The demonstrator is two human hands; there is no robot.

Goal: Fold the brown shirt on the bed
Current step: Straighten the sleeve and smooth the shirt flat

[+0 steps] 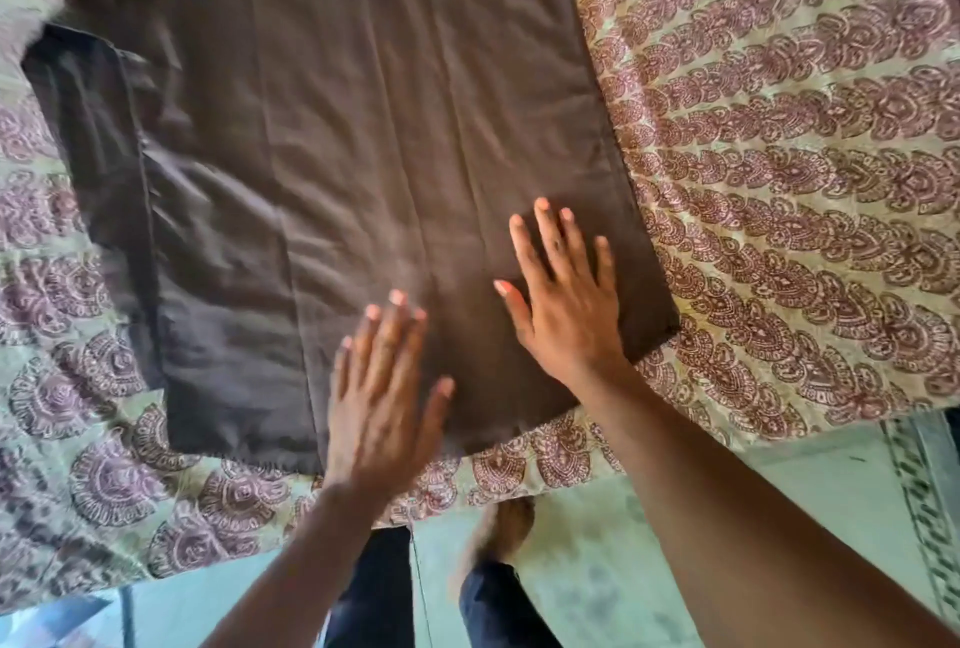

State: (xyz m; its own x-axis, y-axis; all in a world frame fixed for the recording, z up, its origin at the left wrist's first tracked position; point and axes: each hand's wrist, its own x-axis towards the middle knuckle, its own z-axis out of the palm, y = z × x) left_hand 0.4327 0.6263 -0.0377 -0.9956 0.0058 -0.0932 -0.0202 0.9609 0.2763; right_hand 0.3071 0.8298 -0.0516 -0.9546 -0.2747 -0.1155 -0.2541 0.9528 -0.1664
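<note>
Brown cotton lies flat under both my palms: the brown shirt (337, 153) is spread over the bed (789, 138), its long body running away from me and its near hem close to the mattress edge. A darker flap of it sits folded along the left side.

My left hand (382, 387) reaches in from below, forearm angled up and a little right. The hand is palm down with its fingers straight and slightly fanned, thumb out to the right. It rests on the near hem, the heel of the palm over the printed bedspread (93, 465) and the fingertips on the cloth. It is a little blurred.

My right hand (566, 304) comes in from the lower right on a long, straight forearm. It too is palm down, fingers spread wide and flat, thumb pointing left. It presses on the near right corner of the shirt, just inside the right edge.

Neither hand grasps anything; both lie flat with fingers apart on the fabric.

Below the bed edge I see my dark trousers (488, 606), a bare foot (506, 522) and the pale floor (597, 569).
</note>
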